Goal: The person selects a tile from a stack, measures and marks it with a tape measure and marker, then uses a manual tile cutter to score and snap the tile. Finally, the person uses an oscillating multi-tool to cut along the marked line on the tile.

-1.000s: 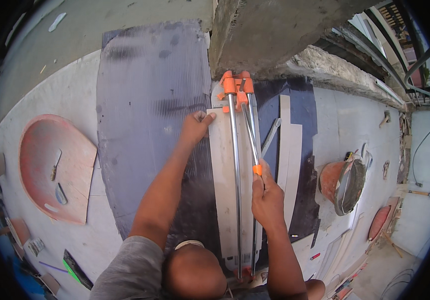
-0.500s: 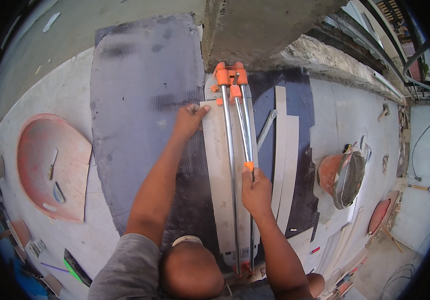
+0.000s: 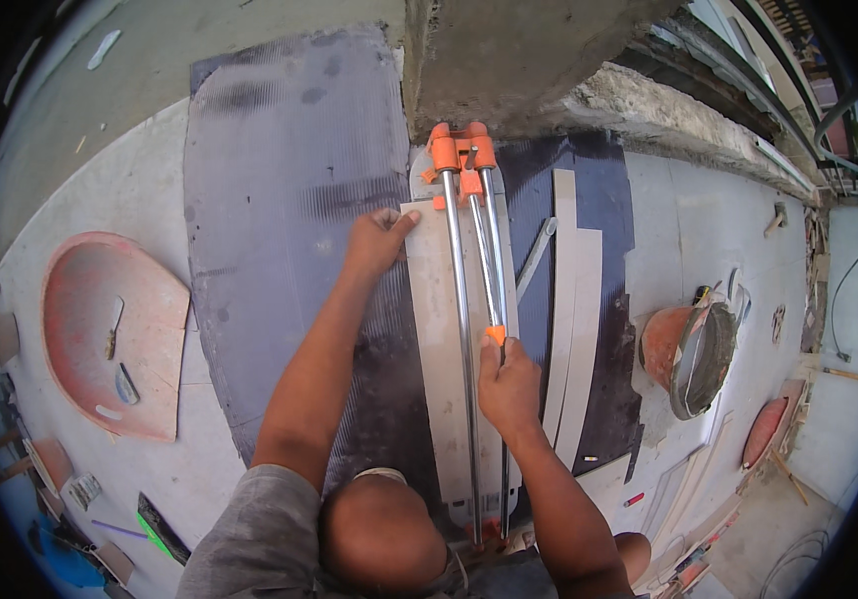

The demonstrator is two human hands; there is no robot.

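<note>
A manual tile cutter (image 3: 446, 152) with orange end blocks and two long chrome rails lies lengthwise before me. Under its rails is a long beige tile strip (image 3: 433, 319). My left hand (image 3: 380, 240) pinches the strip's left edge near the far end, thumb on top and fingers partly hidden beneath. My right hand (image 3: 511, 389) is closed round the cutter's lever handle (image 3: 496, 335), just below its orange collar. The lever slants up from there to the orange piece near the far block.
Cut beige strips (image 3: 578, 309) lie right of the cutter on dark ribbed sheeting (image 3: 289, 180). A cut-open reddish tub (image 3: 69, 329) with hand tools sits at left, a mortar-crusted bucket (image 3: 668, 344) at right. A concrete column (image 3: 509, 60) stands just beyond the cutter.
The view has shifted slightly. Both hands keep their holds, and the cutter and tile strip look unmoved.
</note>
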